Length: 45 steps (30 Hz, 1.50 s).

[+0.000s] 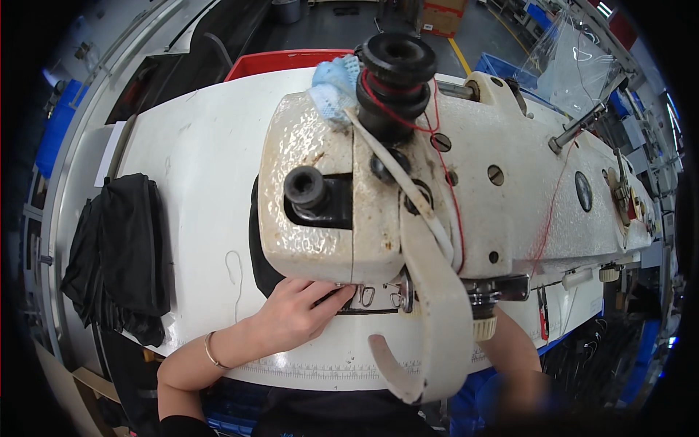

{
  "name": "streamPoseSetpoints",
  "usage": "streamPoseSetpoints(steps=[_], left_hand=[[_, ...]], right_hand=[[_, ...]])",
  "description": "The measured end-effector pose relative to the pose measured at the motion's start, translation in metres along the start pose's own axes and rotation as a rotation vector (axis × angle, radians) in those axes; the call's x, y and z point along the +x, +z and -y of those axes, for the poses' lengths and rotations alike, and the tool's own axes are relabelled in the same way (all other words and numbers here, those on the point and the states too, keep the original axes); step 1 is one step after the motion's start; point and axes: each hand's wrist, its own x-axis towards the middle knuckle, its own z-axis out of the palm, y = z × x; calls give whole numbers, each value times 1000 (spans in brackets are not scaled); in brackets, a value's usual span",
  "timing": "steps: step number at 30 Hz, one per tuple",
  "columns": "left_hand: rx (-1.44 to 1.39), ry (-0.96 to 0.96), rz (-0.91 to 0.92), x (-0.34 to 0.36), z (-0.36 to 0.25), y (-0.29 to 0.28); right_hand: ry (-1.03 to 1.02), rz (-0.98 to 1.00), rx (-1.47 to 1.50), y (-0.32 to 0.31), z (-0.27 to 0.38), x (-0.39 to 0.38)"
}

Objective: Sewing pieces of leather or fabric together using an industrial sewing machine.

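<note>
Left hand (298, 313): curled at edge of cream metal sewing machine (328, 247); cannot tell grasp
Right hand: hidden; cannot tell
White desk (200, 175): roomier left, toward black fabric pile (124, 247)

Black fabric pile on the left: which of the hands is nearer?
Left. The left hand is right of the black fabric pile, apart from it; the right hand is hidden by the sewing machine, with its forearm farther right.

Fabric pile (124, 247) left of sewing machine (320, 251), both on table (196, 160); crate (273, 64) behind.
</note>
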Motion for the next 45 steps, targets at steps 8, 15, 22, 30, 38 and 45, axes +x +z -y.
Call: streamPoseSetpoints(steps=[8,15,22,30,38,45], left_hand=[[-161,-53,-23,-6,5,4],[-251,-81,15,-5,9,2],[-228,-73,1,1,7,-6],[-163,-17,13,4,9,-5],[-163,33,-77,5,10,-1],[29,-60,-31,25,20,-11]], right_hand=[[-11,-10,71,10,19,-62],[-26,-28,143,3,13,-63],[-50,-42,212,2,14,-69],[-68,-66,283,-3,16,-60],[-89,-89,355,9,29,-30],[21,-262,539,25,27,-2]])
